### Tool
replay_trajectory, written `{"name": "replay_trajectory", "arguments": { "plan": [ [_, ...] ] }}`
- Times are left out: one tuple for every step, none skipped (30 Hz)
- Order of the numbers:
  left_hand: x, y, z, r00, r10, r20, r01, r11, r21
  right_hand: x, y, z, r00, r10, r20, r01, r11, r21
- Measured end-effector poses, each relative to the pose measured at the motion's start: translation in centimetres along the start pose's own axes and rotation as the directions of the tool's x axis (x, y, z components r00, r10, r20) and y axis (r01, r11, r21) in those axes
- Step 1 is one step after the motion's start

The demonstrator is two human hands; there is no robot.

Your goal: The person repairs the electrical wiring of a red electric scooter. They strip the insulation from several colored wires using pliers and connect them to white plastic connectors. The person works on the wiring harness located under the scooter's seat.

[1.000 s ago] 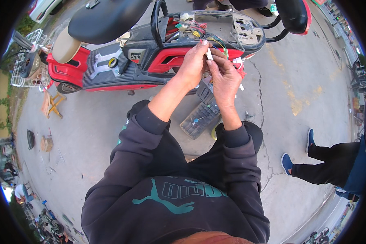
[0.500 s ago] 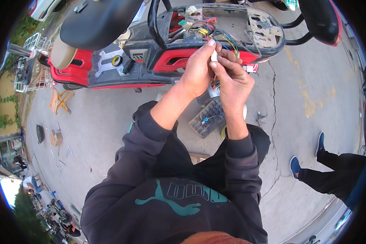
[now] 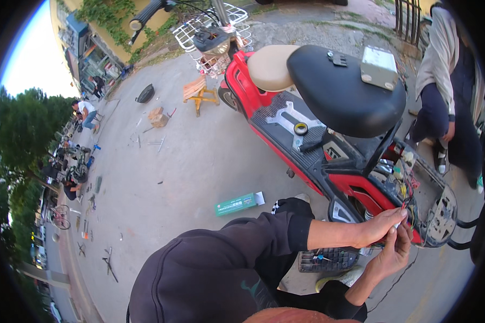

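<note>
At the rear end of a red and black electric scooter (image 3: pixel 285 142), both hands come together over its opened body. My left hand (image 3: pixel 380 229) pinches a small white wire connector (image 3: pixel 397 224) between thumb and fingertips. From just below, my right hand (image 3: pixel 392 259) is closed on the same connector, its thumb close to the left one. Thin coloured wires (image 3: pixel 407 188) run out of the open rear compartment beside my fingers. Much of the connector is hidden by the fingers.
A black seat (image 3: pixel 350 91) stands raised, with a silver metal box (image 3: pixel 379 67) on it. A black tray (image 3: pixel 328 260) with a blue-handled tool lies below my hands. A green box (image 3: pixel 236 204), wooden stool (image 3: pixel 200 96) and tape roll (image 3: pixel 300 128) are to the left. A person (image 3: pixel 450 86) is at far right.
My view has swung to the left, so the scooter and both hands now appear farther right. The hands stay together on the white connector. The green box has come into sight.
</note>
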State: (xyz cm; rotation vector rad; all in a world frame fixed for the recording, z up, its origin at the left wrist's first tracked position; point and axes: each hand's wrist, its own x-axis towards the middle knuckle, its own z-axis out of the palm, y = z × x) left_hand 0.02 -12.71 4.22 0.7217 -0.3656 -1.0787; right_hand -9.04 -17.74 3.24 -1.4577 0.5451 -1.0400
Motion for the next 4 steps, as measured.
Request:
{"name": "replay_trajectory", "arguments": {
  "plan": [
    [0.1,-0.1,-0.4,1.0,-0.018,0.02,0.018,1.0,0.023,0.0,0.1,-0.1,1.0,0.014,0.005,-0.014,1.0,0.012],
    [0.4,-0.6,-0.8,0.999,0.008,0.042,-0.01,0.999,0.033,-0.1,0.5,-0.2,1.0,0.006,0.018,-0.006,1.0,-0.001],
    [0.4,-0.3,-0.4,0.998,0.034,0.061,-0.037,0.998,0.048,-0.1,0.8,-0.2,1.0,0.0,0.031,0.0,1.0,-0.009],
    [-0.1,0.1,-0.3,0.997,-0.021,0.074,0.018,0.999,0.037,-0.1,1.3,-0.2,0.999,-0.006,0.044,0.007,1.0,-0.017]
  ]
}}
